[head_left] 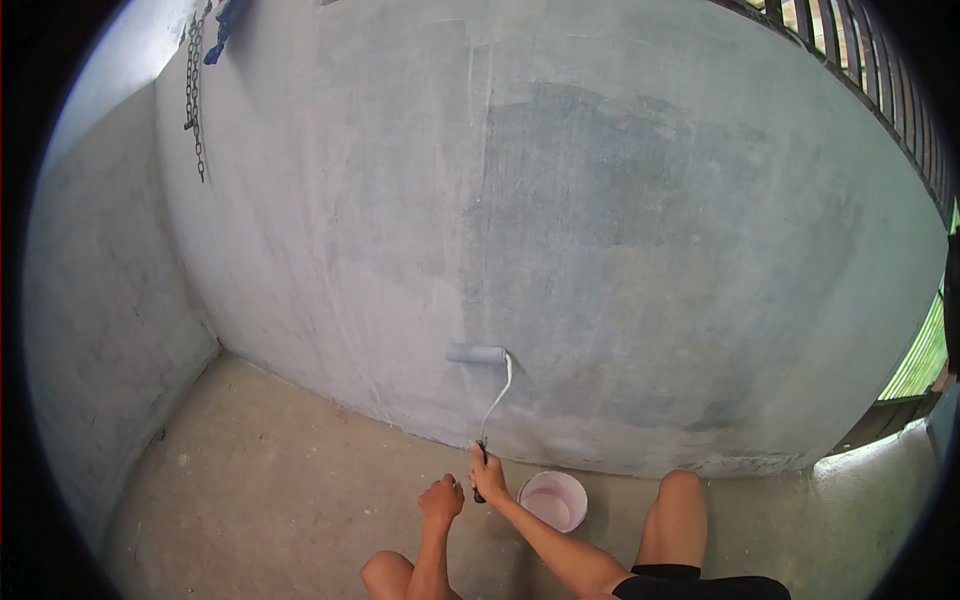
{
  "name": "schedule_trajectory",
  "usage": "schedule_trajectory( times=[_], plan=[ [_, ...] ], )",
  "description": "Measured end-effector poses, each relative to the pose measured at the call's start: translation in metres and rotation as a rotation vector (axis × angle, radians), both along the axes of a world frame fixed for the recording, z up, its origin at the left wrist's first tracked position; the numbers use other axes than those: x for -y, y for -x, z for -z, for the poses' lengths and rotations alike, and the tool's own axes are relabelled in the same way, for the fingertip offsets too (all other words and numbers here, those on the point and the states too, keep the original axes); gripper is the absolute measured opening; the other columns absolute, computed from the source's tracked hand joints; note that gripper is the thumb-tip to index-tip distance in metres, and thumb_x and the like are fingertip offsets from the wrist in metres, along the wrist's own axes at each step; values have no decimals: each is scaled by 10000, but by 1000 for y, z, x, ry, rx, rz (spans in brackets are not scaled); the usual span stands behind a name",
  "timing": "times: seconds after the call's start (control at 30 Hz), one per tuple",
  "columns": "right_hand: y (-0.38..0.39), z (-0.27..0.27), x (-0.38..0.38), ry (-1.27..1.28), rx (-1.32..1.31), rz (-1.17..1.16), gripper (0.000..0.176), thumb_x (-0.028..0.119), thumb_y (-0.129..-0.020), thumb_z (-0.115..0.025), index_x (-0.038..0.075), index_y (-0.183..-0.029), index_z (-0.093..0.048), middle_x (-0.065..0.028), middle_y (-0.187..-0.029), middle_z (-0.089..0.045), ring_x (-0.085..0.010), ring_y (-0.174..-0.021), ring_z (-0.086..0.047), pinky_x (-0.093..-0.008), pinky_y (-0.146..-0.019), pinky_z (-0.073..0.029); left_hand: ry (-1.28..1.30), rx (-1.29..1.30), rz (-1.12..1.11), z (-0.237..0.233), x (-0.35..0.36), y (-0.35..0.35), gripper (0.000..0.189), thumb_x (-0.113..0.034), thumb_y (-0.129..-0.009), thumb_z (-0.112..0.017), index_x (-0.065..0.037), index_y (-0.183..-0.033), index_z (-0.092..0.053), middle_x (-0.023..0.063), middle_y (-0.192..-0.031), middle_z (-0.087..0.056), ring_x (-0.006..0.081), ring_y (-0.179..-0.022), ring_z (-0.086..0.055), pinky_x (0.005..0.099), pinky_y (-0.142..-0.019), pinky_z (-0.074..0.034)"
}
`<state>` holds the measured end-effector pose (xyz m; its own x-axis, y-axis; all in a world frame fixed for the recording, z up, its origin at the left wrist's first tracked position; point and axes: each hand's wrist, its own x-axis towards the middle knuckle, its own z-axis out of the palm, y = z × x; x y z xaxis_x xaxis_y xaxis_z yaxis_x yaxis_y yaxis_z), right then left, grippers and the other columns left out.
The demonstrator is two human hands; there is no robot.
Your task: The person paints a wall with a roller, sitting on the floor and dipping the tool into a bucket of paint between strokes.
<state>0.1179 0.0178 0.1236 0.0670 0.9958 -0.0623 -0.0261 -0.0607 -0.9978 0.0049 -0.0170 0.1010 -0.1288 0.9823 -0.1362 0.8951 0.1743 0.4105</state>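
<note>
My right hand (487,474) is wrapped round the dark handle of a paint roller (476,353). The roller's grey sleeve lies against the wall (590,240), low down, and its pale wire frame curves down to the handle. Just left of the handle, my left hand (441,498) is closed with its fingers curled; whatever may be inside it is hidden. A pinkish-white bucket (553,501) stands on the floor to the right of my right hand, with pale liquid in the bottom. Darker, wet-looking grey covers part of the wall above and right of the roller.
The concrete floor (270,450) meets a side wall (110,300) at the left. A metal chain (195,100) and a blue cloth-like piece (221,35) hang at the upper left. Slatted bars (860,50) run along the upper right. My bent knees flank the work area.
</note>
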Motion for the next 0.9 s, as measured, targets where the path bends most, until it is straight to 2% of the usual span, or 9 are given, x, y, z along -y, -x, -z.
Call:
schedule_trajectory(
  times=[0.2,0.33,0.47,0.53,0.57,0.7,0.9],
  plan=[
    [23,-94,-32,-141,-125,-57,579,540,-918,-450,85,-562,-414,-14,-443,-414,-118,-366,-425,-269,-377,-348,-35,-11,-38,1,-1,-6,261,-288,-880,-491,-131,-1078,-554,161,-962,-651,346,-846,-651,494,-729,-485],
    [12,-64,-29,-111,-89,-54,572,553,-900,-478,71,-593,-451,-8,-451,-425,-121,-360,-438,-276,-375,-361,-52,-13,-62,1,-3,-5,241,-266,-877,-492,-129,-1064,-557,155,-953,-653,345,-829,-653,491,-721,-486],
    [-11,16,12,107,53,-16,588,562,-908,-455,90,-562,-404,-15,-450,-410,-124,-368,-426,-279,-370,-344,-83,-4,-90,5,-5,1,225,-250,-869,-498,-127,-1043,-567,155,-936,-654,345,-817,-653,491,-709,-488],
    [-12,29,32,187,38,11,591,569,-906,-454,89,-563,-406,-15,-450,-411,-126,-366,-427,-283,-371,-349,-102,6,-109,5,-7,4,221,-250,-866,-501,-127,-1035,-571,155,-929,-655,343,-818,-652,492,-702,-489],
    [-11,28,40,268,20,40,595,575,-903,-453,88,-564,-408,-15,-451,-413,-128,-364,-428,-287,-373,-354,-118,10,-120,4,-6,6,218,-252,-864,-504,-130,-1031,-573,158,-923,-655,343,-822,-652,489,-698,-490],
    [9,13,35,237,-29,43,588,573,-906,-447,87,-578,-409,-17,-457,-414,-127,-375,-436,-284,-381,-361,-100,27,-131,-3,-3,8,225,-271,-860,-505,-138,-1026,-579,166,-903,-656,352,-833,-648,487,-699,-491],
    [27,-34,5,34,-168,-42,585,567,-912,-440,83,-586,-414,-28,-461,-424,-131,-376,-440,-275,-386,-363,-25,129,-159,-23,1,9,243,-319,-876,-486,-166,-1034,-589,162,-945,-660,380,-867,-637,492,-727,-491]
  ],
)
